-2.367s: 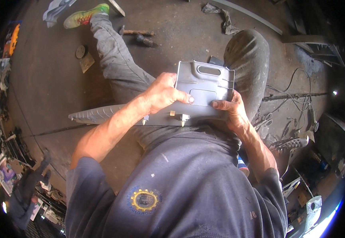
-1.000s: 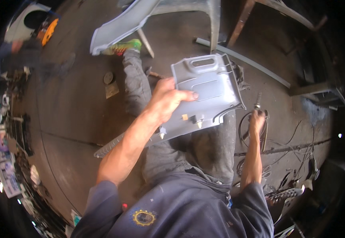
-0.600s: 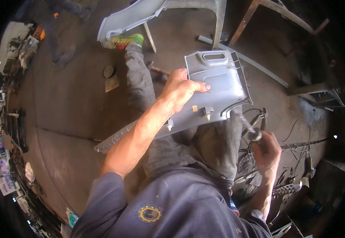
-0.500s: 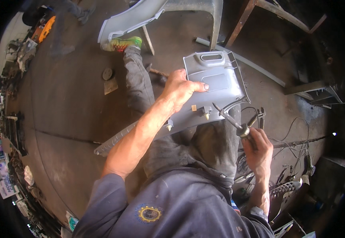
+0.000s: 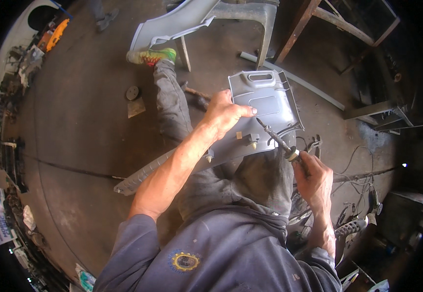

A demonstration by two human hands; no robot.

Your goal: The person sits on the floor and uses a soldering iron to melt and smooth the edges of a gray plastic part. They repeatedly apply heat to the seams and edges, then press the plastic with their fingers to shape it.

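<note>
A long grey plastic trim panel (image 5: 285,103) lies across my thighs, its wide slotted end away from me and its narrow end running down to the left under my left forearm. My left hand (image 5: 225,116) grips its far left edge, thumb pressed on the face. Two clips show along the near side; one is a pale-tipped clip (image 5: 253,141). My right hand (image 5: 314,181) is wrapped round the handle of what looks like a soldering iron (image 5: 280,141). Its dark tip points up and left over the panel, close to my left thumb; whether it touches the surface I cannot tell.
A grey plastic chair (image 5: 245,13) stands ahead with another grey panel (image 5: 172,24) on it. Rusty metal frames (image 5: 296,29) rise at the far right. Cables (image 5: 362,168) and tools lie right of my leg. A hammer (image 5: 195,92) rests beside my left leg.
My right hand has turned the iron, so its curved tip now looks straighter and sits farther up and left over the panel. The panel and left hand have shifted slightly down in view.
</note>
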